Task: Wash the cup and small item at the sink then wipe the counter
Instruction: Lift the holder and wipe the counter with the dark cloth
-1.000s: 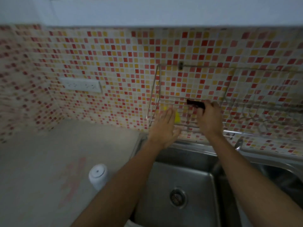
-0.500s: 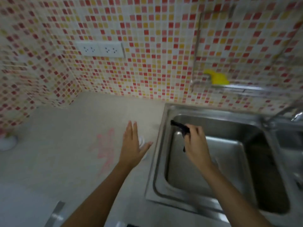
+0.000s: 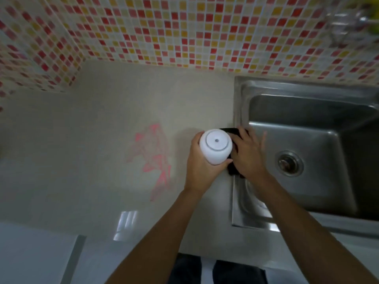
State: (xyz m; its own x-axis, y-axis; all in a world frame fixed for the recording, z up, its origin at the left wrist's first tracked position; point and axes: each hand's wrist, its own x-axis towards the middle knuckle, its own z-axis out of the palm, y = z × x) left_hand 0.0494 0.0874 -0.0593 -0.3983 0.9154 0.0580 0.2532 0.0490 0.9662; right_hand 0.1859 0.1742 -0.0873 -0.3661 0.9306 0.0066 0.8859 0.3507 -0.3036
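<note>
My left hand is wrapped around a white cup that is upside down, its base facing up, lifted just over the counter beside the sink. My right hand lies flat, fingers spread, pressing a black cloth onto the counter at the left rim of the steel sink. The cloth shows above and below the hand, partly hidden by the cup. The pale counter carries a pink smeared mark left of the cup.
The sink basin has a round drain in its middle. A mosaic tile wall of red, yellow and white runs behind the counter and sink. A white surface lies at the lower left. Dark clothing shows at the bottom edge.
My right hand brought the black cloth from the wall rack down over the sink and onto the counter edge. My left hand, open before, has closed around the upturned white cup and lifted it.
</note>
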